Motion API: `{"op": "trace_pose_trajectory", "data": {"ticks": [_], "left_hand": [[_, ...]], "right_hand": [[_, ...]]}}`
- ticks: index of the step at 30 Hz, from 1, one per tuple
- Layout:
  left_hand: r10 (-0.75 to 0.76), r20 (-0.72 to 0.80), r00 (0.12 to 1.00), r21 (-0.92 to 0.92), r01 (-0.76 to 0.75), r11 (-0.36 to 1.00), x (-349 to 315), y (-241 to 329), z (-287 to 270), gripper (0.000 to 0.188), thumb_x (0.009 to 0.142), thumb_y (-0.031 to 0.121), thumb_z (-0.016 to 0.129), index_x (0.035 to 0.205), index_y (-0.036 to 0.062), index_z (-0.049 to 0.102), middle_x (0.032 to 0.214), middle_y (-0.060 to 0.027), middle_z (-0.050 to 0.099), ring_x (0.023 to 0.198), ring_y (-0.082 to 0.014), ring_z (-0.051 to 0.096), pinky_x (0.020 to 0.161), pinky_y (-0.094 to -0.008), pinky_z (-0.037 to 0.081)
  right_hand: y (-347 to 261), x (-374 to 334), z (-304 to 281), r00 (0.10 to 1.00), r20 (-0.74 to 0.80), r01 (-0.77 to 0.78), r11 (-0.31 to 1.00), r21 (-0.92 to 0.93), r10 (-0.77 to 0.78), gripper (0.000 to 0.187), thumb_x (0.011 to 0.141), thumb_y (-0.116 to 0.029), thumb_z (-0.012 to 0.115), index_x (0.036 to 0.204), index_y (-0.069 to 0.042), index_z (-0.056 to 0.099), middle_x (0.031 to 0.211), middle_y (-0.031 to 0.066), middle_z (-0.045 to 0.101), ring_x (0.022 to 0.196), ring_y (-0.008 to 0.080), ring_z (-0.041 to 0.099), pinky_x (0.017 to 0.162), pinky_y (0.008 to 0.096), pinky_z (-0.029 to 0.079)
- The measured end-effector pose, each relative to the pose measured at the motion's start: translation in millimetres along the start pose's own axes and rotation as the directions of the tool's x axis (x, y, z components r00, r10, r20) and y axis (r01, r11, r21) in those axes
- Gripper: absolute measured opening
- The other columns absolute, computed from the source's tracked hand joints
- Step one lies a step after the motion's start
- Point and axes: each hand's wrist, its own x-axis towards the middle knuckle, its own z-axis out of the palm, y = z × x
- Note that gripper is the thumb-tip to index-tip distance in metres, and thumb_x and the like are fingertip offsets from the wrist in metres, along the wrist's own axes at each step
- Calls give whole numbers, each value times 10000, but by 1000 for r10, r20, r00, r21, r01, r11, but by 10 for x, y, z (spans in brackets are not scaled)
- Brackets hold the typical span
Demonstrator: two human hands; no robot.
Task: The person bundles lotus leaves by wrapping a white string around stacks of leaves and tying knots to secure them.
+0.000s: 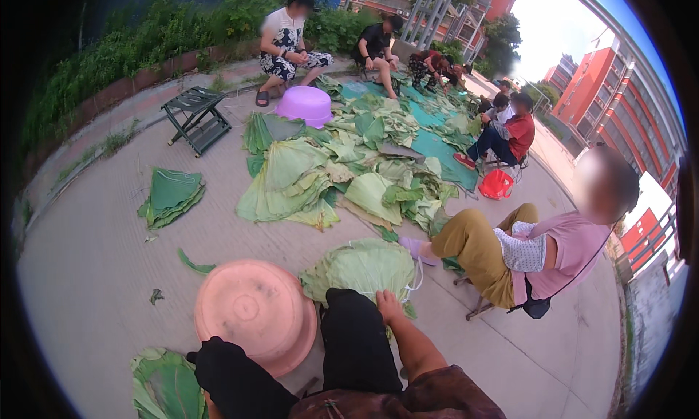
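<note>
My right hand (391,305) has its fingers curled at the near edge of a stack of large pale-green lotus leaves (364,266), just beyond my right knee. A white string (419,275) loops at the right side of this stack. Of my left hand (212,407) only a sliver shows beside my left knee, its fingers hidden; it is nearest to a darker green leaf stack (166,386) at the lower left. Between these stacks an upturned pink plastic basin (251,306) stands on the ground before my left knee.
A tied, fan-shaped leaf bundle (173,195) lies at left, near a folding stool (195,119). Ahead, heaped leaves (349,164) cover a green sheet (444,157) by a purple basin (304,107). A person in pink (561,251) sits close at right; several others sit beyond. A red bag (496,184) stands there.
</note>
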Motion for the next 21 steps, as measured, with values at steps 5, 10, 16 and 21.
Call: {"op": "trace_pose_trajectory", "data": {"ticks": [5, 10, 16, 21], "left_hand": [[2, -22, 1000, 36, -2, 999, 11, -125, -132, 300, 817, 206, 468, 991, -30, 532, 908, -139, 577, 789, -239, 563, 693, -335, 447], [21, -40, 999, 87, -18, 996, -97, -282, -256, 304, 818, 205, 467, 990, -38, 531, 919, -142, 574, 810, -237, 558, 717, -332, 441], [124, -95, 988, 272, -94, 958, -83, -143, -415, 310, 819, 203, 466, 989, -48, 529, 933, -146, 572, 836, -234, 552, 747, -329, 433], [477, -272, 835, 521, -289, 803, 38, 754, -635, 314, 820, 201, 465, 988, -57, 527, 945, -150, 569, 857, -232, 548, 771, -327, 426]], "right_hand": [[-57, 25, 25, 999, -14, 40, 999, 22, -40, 578, 729, -412, 504, 1179, -83, 350, 1186, 170, 358, 1110, 344, 333, 899, 451, 316], [-50, -29, -12, 998, -40, 55, 997, 54, -53, 589, 719, -416, 516, 1174, -80, 352, 1163, 169, 360, 1095, 343, 338, 871, 436, 345], [-59, -90, 50, 991, -131, 43, 998, 48, -37, 637, 704, -422, 540, 1198, -74, 339, 1245, 170, 316, 1143, 350, 303, 910, 443, 311], [-84, -104, 20, 1000, -17, 1, 994, 111, 1, 710, 692, -433, 570, 1250, -88, 301, 1317, 166, 249, 1223, 339, 222, 975, 434, 237]]}}
